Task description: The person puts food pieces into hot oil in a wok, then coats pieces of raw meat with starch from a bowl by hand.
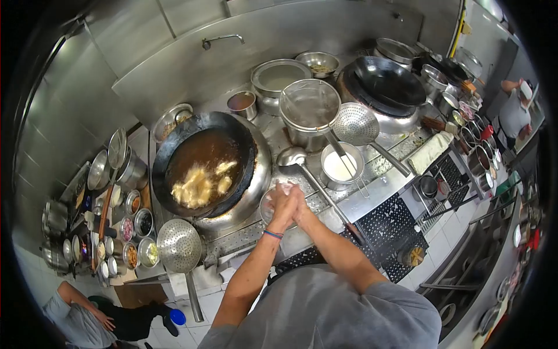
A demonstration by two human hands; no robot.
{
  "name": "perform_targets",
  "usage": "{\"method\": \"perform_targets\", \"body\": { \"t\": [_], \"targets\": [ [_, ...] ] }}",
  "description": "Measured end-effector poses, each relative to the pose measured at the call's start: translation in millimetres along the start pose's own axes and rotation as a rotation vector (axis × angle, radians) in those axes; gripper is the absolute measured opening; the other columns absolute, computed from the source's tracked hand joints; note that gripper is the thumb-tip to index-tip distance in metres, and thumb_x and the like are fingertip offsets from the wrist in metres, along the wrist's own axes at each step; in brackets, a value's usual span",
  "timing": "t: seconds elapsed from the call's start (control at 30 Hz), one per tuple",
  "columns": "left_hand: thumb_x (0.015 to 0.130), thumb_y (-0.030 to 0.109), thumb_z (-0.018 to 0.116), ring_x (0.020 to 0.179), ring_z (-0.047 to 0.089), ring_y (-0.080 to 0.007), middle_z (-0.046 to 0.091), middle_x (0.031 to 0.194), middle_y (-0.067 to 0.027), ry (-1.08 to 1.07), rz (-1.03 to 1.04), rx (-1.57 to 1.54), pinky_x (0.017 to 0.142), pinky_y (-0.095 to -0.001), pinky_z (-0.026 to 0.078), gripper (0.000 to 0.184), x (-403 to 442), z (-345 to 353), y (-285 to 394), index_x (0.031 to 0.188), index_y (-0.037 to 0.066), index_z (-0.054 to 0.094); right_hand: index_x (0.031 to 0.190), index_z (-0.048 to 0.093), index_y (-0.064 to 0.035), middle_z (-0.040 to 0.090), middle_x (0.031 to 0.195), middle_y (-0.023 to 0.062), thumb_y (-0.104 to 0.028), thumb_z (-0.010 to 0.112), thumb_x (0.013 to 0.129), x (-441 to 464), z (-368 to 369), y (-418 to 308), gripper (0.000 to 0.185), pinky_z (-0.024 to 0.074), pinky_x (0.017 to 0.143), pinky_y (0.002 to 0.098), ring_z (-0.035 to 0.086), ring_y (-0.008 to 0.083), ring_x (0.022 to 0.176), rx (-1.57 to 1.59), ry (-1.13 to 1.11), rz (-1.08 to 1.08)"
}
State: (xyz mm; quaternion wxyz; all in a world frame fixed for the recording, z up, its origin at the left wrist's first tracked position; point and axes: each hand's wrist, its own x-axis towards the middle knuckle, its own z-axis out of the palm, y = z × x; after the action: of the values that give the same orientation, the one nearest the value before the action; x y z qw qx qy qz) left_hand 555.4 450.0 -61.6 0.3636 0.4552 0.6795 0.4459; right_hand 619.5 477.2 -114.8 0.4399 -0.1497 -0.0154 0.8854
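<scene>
My left hand (pixel 282 209), with a band at the wrist, and my right hand (pixel 299 206) are pressed together over a clear bowl (pixel 266 207) on the stove ledge. Their fingers are closed, and something whitish shows at the fingertips; whether it is a piece of food or a coating I cannot tell. To the left, a large wok (pixel 165 148) holds brown oil with golden battered pieces (pixel 193 187) frying in it. A ladle (pixel 292 156) lies just beyond my hands, beside a pot of white liquid (pixel 339 167).
A perforated skimmer (pixel 179 245) lies at the near left, another skimmer (pixel 356 124) at the right. A strainer sits on a pot (pixel 310 104). A second wok (pixel 389 81) stands farther right. Ingredient containers (pixel 143 221) crowd the left. Two people (pixel 81 317) (pixel 514 113) are nearby.
</scene>
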Motion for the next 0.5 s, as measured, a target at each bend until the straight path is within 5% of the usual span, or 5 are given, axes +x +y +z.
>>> {"method": "perform_targets", "body": {
  "t": [0.2, 0.3, 0.4, 0.43, 0.5],
  "targets": [
    [0.092, 0.035, 0.063, 0.121, 0.058, -0.0375, 0.053, 0.136, -0.0288, -0.284, 0.160, -0.114, 0.096, -0.0333, 0.049, 0.061, -19, -56, 44, 0.139, -0.001, 0.050, 0.116, 0.063, -0.0009, 0.067, 0.110, 0.0226, -0.039, 0.040, 0.099, 19, -36, -6, 0.047, 0.0532, 0.095, 0.0521, 0.065, 0.0403, 0.101, 0.159, 0.056, -0.090],
    [0.083, 0.044, 0.072, 0.136, 0.042, -0.0443, 0.035, 0.153, -0.0293, -0.019, 0.510, 0.266, 0.109, -0.0477, 0.039, 0.078, -28, -62, 44, 0.148, 0.009, 0.045, 0.109, 0.065, -0.0045, 0.066, 0.117, 0.0131, -0.039, 0.050, 0.097, 9, -30, -14, 0.040, 0.0475, 0.103, 0.0463, 0.060, 0.0270, 0.114, -0.020, -0.154, -0.087],
    [0.076, 0.057, 0.072, 0.142, 0.032, -0.0465, 0.033, 0.156, -0.0233, -0.037, 0.775, 0.840, 0.112, -0.0670, 0.021, 0.083, -33, -65, 47, 0.145, 0.016, 0.050, 0.108, 0.066, -0.0058, 0.066, 0.115, 0.0127, -0.038, 0.049, 0.097, 4, -20, -10, 0.038, 0.0489, 0.100, 0.0453, 0.062, 0.0265, 0.112, 0.015, -0.152, 0.030],
    [0.074, 0.065, 0.068, 0.146, 0.023, -0.0443, 0.033, 0.157, -0.0192, -0.036, 0.828, 0.724, 0.108, -0.0769, 0.006, 0.082, -21, -59, 30, 0.140, 0.019, 0.057, 0.108, 0.066, -0.0062, 0.067, 0.114, 0.0126, -0.037, 0.049, 0.098, 2, -18, -9, 0.037, 0.0494, 0.099, 0.0450, 0.062, 0.0263, 0.111, 0.045, -0.124, 0.068],
    [0.073, 0.062, 0.071, 0.147, 0.023, -0.0436, 0.031, 0.157, -0.0202, -0.059, 0.887, 0.721, 0.112, -0.0723, 0.009, 0.079, -14, -61, 26, 0.138, 0.019, 0.059, 0.108, 0.066, -0.0070, 0.067, 0.113, 0.0124, -0.036, 0.048, 0.098, -1, -16, -11, 0.036, 0.0503, 0.098, 0.0444, 0.063, 0.0260, 0.109, 0.068, -0.094, 0.124]
  ]
}}
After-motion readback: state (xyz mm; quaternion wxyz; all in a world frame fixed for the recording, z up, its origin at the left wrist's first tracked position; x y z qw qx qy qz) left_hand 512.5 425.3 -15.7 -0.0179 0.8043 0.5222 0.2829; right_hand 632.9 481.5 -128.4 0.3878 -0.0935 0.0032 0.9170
